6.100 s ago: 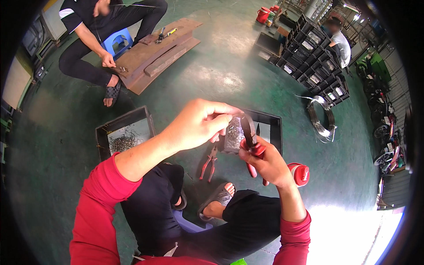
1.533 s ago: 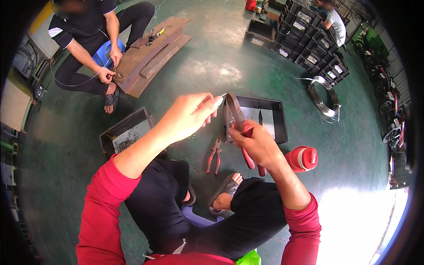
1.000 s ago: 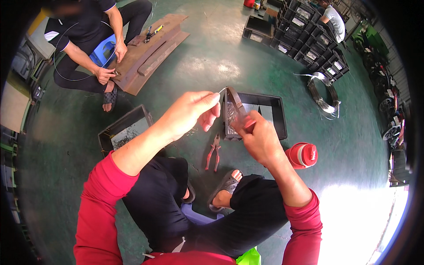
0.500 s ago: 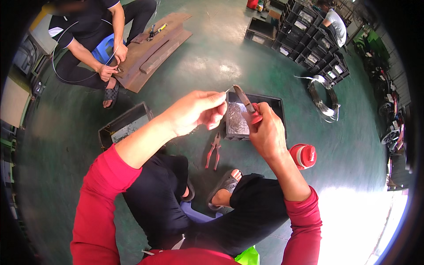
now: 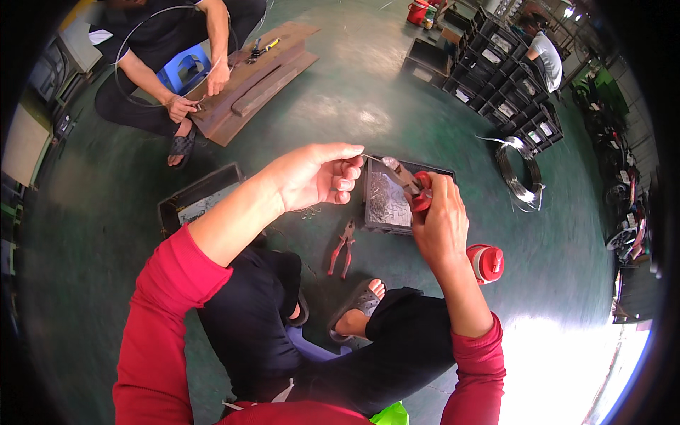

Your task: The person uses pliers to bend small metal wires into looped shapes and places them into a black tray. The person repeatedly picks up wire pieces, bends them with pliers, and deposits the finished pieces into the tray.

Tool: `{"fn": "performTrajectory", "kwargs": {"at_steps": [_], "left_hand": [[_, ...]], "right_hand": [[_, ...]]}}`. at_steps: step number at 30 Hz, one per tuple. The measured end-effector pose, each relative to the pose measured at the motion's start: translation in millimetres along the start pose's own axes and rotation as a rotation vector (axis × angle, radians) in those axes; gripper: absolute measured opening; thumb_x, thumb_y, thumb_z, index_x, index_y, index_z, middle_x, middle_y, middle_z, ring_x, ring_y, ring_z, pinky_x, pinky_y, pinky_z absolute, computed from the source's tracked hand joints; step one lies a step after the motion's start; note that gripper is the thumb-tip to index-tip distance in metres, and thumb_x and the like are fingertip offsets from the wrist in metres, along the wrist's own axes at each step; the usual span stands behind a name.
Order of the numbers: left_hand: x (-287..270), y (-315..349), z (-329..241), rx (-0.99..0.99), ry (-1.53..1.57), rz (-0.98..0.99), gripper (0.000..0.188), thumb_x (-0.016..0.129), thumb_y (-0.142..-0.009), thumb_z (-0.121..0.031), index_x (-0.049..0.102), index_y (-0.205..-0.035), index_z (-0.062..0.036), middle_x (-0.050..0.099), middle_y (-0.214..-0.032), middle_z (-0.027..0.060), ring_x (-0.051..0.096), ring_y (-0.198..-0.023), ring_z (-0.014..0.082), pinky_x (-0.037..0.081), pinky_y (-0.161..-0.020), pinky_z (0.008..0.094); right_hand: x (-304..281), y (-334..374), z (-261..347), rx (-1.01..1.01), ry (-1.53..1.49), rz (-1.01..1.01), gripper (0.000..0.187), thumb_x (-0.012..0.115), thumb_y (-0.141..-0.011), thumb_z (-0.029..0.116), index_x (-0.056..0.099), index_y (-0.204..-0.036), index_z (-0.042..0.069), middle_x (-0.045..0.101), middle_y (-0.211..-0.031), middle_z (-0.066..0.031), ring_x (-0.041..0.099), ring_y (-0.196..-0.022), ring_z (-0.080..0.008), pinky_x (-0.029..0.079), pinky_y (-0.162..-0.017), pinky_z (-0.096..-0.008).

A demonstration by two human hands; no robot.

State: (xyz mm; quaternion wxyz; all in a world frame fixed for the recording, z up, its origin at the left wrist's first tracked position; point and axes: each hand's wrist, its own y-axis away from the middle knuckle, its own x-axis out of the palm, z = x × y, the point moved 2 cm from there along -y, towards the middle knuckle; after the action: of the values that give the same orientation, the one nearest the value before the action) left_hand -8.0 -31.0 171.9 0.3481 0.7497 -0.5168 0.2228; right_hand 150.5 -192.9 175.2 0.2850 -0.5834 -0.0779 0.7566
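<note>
Right hand [image 5: 442, 219]: grip clamped on red-handled pliers [image 5: 409, 181]
Left hand [image 5: 310, 176]: at wire [image 5: 372, 156] — pinch unclear
Change: pliers tipped further left — likely bending

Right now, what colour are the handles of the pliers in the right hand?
Red where the handles show, best in the head view.

Floor [image 5: 559, 241] is smooth and kinda glossy. Coil [image 5: 504, 172] is shiny bare metal, beam [image 5: 234, 95] looks like rough, rusty steel. Tray [image 5: 388, 228] seems to be plastic, with bright metal bits [image 5: 386, 202] along its left edge. Held pliers [image 5: 404, 178]: metal head, glossy grips. Sleeves [image 5: 166, 283] are matt cloth.
</note>
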Motion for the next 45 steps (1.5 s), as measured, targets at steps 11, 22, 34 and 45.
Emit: {"fn": "performTrajectory", "kwargs": {"at_steps": [11, 22, 34, 45], "left_hand": [[-20.5, 1.6, -2.3, 0.0, -0.19, -0.196, 0.017, 0.063, -0.085, -0.021, 0.06, -0.075, -0.0073, 0.058, -0.067, 0.0003, 0.056, -0.06, 0.0103, 0.046, -0.056, 0.0241], [0.7, 5.6, -2.1, 0.802, -0.682, -0.314, 0.014, 0.061, -0.092, -0.012, 0.065, -0.092, 0.0005, 0.066, -0.078, 0.0055, 0.061, -0.07, 0.0104, 0.05, -0.067, 0.0251], [4.0, 1.8, 6.3, 0.816, -0.748, -0.332, 0.013, 0.063, -0.092, -0.014, 0.066, -0.091, -0.0007, 0.067, -0.075, 0.0031, 0.062, -0.069, 0.0073, 0.048, -0.064, 0.0221], [16.4, 5.8, 9.3, 0.781, -0.779, -0.371, 0.016, 0.06, -0.095, -0.016, 0.063, -0.092, -0.0001, 0.064, -0.072, 0.0021, 0.059, -0.065, 0.0072, 0.047, -0.061, 0.0239]], "right_hand": [[6.7, 9.6, 8.2, -0.115, 0.173, 0.069, 0.037, 0.068, -0.073, 0.003, 0.055, -0.107, 0.008, 0.057, -0.099, -0.0111, 0.058, -0.098, -0.0325, 0.04, -0.096, -0.0521], [14.5, 0.4, 11.2, 0.644, -0.968, 0.829, 0.043, 0.06, -0.095, 0.036, 0.054, -0.123, 0.004, 0.064, -0.104, -0.0056, 0.06, -0.099, -0.0166, 0.049, -0.086, -0.0357], [13.1, 0.3, 15.5, 0.636, -1.035, 0.839, 0.036, 0.059, -0.096, 0.034, 0.056, -0.118, 0.005, 0.061, -0.098, -0.0024, 0.061, -0.095, -0.0159, 0.051, -0.081, -0.0362], [3.9, -4.6, 16.6, 0.563, -0.796, 0.77, 0.034, 0.054, -0.096, 0.036, 0.054, -0.105, 0.003, 0.06, -0.07, -0.0052, 0.059, -0.055, -0.0152, 0.047, -0.039, -0.0314]]}}
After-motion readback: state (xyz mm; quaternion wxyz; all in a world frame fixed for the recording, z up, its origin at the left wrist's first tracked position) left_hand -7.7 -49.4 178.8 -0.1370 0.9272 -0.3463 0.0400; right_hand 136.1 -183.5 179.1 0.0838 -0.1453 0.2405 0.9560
